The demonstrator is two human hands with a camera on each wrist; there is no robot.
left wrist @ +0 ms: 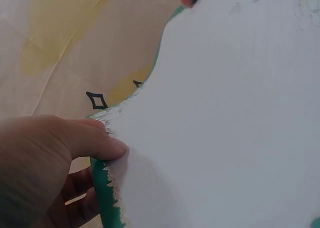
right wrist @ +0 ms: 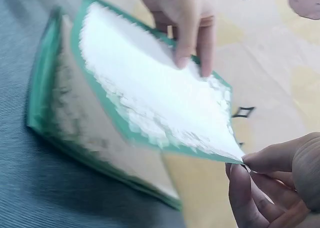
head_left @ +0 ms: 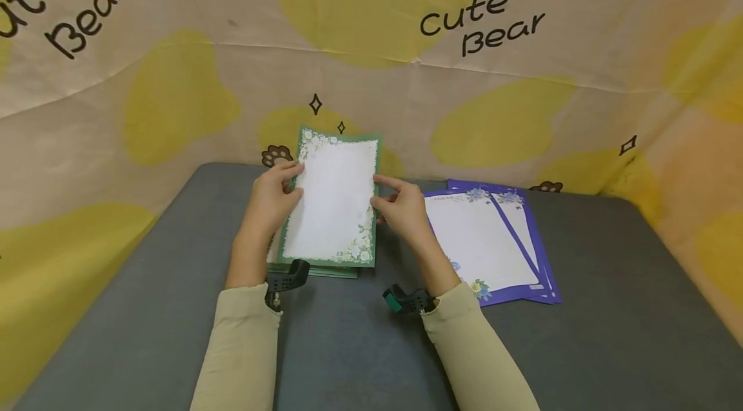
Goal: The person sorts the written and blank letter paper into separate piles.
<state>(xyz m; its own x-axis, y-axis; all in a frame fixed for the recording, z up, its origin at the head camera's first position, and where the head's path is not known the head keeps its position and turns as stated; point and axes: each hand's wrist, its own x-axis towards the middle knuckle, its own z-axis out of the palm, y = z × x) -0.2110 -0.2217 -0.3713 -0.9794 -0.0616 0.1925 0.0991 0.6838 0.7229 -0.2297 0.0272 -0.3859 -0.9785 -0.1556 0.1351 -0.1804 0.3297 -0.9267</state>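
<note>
Both hands hold up a sheet of paper [head_left: 331, 198] with a green border and white flowers in two corners. The left hand [head_left: 273, 195] pinches its left edge, the thumb on the printed face. At the right edge the right hand [head_left: 403, 208] pinches it between thumb and fingers. A stack of similar green-bordered sheets [right wrist: 115, 158] lies on the table just below and behind the raised sheet, mostly hidden by it in the head view. In the left wrist view the sheet's white face [left wrist: 215, 108] bows in a curve between the hands.
Purple-bordered sheets with blue flowers [head_left: 476, 237] overlap on the grey table [head_left: 609, 282], right of the right hand. A cloth backdrop [head_left: 371, 24] with yellow patches and "Cute Bear" lettering hangs behind the table. Each wrist wears a black camera band [head_left: 287, 279].
</note>
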